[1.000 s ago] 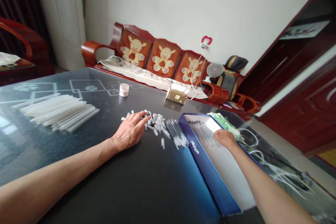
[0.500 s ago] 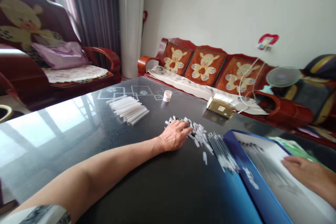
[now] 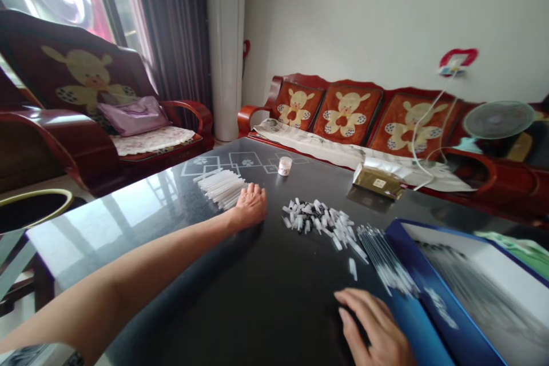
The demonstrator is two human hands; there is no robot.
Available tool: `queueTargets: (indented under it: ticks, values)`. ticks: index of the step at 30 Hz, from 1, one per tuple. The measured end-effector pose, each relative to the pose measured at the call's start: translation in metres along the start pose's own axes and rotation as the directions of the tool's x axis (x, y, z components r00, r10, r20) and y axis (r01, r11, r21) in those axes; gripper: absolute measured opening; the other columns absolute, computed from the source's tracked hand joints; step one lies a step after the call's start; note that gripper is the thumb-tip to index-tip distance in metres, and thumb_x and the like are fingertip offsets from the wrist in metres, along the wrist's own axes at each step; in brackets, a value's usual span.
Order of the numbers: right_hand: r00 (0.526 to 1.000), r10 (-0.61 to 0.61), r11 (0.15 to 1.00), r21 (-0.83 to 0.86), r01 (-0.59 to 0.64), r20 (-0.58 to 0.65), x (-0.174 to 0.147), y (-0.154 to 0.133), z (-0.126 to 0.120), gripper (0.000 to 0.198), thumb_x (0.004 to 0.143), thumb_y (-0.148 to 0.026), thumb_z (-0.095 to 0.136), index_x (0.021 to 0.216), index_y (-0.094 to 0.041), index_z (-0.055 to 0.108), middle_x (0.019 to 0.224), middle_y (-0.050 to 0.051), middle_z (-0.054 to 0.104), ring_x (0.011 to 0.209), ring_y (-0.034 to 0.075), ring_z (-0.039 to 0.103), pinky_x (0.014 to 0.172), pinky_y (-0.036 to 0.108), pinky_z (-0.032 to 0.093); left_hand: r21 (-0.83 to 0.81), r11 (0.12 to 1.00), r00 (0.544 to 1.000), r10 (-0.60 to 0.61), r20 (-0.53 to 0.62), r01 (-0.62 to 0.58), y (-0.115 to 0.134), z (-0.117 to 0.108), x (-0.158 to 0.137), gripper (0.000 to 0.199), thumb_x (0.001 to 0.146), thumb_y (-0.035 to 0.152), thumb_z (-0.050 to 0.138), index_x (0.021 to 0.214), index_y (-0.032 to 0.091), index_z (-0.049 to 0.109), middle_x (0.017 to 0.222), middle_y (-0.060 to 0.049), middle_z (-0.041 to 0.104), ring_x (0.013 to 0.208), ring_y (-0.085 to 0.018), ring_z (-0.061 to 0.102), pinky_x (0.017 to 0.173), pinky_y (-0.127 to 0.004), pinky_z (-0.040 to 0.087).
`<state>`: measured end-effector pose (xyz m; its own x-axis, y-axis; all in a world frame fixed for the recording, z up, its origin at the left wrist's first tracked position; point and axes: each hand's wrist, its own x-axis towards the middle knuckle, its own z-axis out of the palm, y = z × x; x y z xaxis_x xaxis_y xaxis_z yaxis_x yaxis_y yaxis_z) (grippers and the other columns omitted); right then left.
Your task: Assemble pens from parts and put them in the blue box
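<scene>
My left hand (image 3: 252,206) rests at the right end of a pile of thin white plastic tubes (image 3: 221,186) on the dark table. Its fingers are slightly bent and a little apart, with the thumb side hidden. My right hand (image 3: 375,326) hovers low at the front of the table, thumb and fingers apart, holding nothing. Between the hands lies a heap of short white and black plastic pieces (image 3: 319,218), and one white piece (image 3: 352,269) sits apart. Thin dark rods with whitish near ends (image 3: 386,257) lie beside a blue box (image 3: 416,260).
Inside the open box are more thin rods, blurred. A small white round container (image 3: 285,166) stands behind the heap. Farther right is a gold tissue box (image 3: 377,181). A green packet (image 3: 518,249) lies past the blue box. Wooden sofas (image 3: 343,117) stand beyond the table.
My left hand has moved left from the heap of short pieces to the white tubes. My right hand has left the blue box and come to the table's front. The view has shifted left.
</scene>
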<state>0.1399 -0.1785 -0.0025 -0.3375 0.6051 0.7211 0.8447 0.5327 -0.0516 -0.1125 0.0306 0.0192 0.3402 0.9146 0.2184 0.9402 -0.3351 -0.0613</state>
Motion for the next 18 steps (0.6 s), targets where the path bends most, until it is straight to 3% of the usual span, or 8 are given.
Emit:
queueTargets:
  ticks: [4, 8, 13, 18]
  values:
    - [0.999, -0.009, 0.999, 0.049, 0.007, 0.033, -0.012, 0.003, 0.010, 0.019, 0.091, -0.020, 0.047, 0.101, -0.020, 0.063, 0.091, 0.004, 0.069, 0.083, 0.015, 0.067, 0.074, 0.026, 0.053, 0.026, 1.000, 0.999, -0.016, 0.030, 0.015, -0.011, 0.010, -0.017, 0.035, 0.093, 0.033, 0.041, 0.115, 0.010, 0.055, 0.124, -0.020, 0.052, 0.119, -0.033, 0.045, 0.096, -0.046, 0.040]
    - [0.999, -0.001, 0.997, 0.074, -0.002, 0.041, -0.012, 0.003, 0.007, 0.020, 0.091, -0.018, 0.047, 0.101, -0.020, 0.064, 0.091, 0.004, 0.069, 0.083, 0.016, 0.067, 0.074, 0.027, 0.054, -0.014, 0.998, 0.998, 0.056, 0.014, -0.056, -0.010, 0.010, -0.022, 0.029, 0.092, 0.032, 0.042, 0.109, 0.013, 0.057, 0.114, -0.016, 0.056, 0.112, -0.029, 0.051, 0.095, -0.043, 0.042]
    - [0.998, 0.039, 0.992, 0.114, -0.046, 0.058, -0.010, 0.000, 0.007, 0.019, 0.089, -0.017, 0.048, 0.099, -0.020, 0.064, 0.090, 0.005, 0.069, 0.083, 0.017, 0.067, 0.074, 0.029, 0.055, -0.077, 0.979, 0.980, 0.183, -0.079, -0.189, -0.016, 0.007, -0.024, 0.024, 0.093, 0.022, 0.036, 0.102, 0.016, 0.058, 0.100, -0.010, 0.058, 0.091, -0.020, 0.057, 0.083, -0.034, 0.049]
    - [0.994, 0.073, 0.986, 0.143, -0.084, 0.084, -0.011, -0.002, 0.007, 0.020, 0.089, -0.015, 0.048, 0.099, -0.021, 0.064, 0.091, 0.005, 0.068, 0.084, 0.018, 0.066, 0.076, 0.031, 0.054, -0.059, 0.986, 0.986, 0.152, -0.074, -0.156, -0.024, 0.013, -0.023, 0.027, 0.087, 0.014, 0.039, 0.096, 0.017, 0.064, 0.084, -0.008, 0.058, 0.076, -0.020, 0.058, 0.061, -0.027, 0.049]
